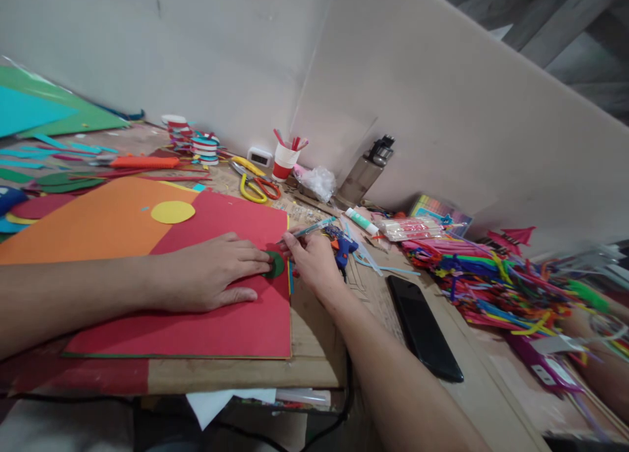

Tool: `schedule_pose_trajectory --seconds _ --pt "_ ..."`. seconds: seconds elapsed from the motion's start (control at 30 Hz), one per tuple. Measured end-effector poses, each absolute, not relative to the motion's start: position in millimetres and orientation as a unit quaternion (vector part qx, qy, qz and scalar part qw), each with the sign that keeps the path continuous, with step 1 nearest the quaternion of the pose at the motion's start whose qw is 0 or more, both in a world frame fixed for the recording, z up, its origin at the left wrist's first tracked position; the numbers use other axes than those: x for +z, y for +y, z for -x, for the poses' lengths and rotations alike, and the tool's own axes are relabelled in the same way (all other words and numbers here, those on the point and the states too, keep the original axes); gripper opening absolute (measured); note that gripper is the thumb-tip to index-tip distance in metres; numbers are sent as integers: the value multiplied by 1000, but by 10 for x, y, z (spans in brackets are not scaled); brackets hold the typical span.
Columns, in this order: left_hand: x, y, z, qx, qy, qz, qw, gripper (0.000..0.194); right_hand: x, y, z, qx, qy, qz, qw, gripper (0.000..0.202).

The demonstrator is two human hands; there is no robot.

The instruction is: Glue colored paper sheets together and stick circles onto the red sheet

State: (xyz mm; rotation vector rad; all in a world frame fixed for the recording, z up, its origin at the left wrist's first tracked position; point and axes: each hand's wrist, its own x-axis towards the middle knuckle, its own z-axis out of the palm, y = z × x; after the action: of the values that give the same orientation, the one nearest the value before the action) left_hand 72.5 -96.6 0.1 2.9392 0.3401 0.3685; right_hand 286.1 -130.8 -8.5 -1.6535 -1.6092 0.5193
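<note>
While left hand (211,272) lies flat on red sheet (206,321), right hand (312,259) grips pen (314,228); cluttered wooden table (314,347), white corner walls (442,111)

Green disc (275,264) half hidden under left hand (211,272) fingertips.
</note>
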Motion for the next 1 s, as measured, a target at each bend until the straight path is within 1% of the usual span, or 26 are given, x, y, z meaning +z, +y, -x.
schedule_pose_trajectory --seconds 0.27,0.47,0.63,1.0 --pt "-25 -968 -716 123 116 -984 63 42 -69 -1317 -2845 211 -637 639 376 25" --pt "-50 -980 -719 147 114 -981 46 39 -72 -1306 -2848 203 -635 641 380 23" --pt "-30 -983 -723 145 113 -982 51 39 -81 -1304 -2845 218 -634 639 378 21" --pt "-21 -983 -712 145 116 -980 74 40 -81 -1295 -2859 236 -610 653 382 24"
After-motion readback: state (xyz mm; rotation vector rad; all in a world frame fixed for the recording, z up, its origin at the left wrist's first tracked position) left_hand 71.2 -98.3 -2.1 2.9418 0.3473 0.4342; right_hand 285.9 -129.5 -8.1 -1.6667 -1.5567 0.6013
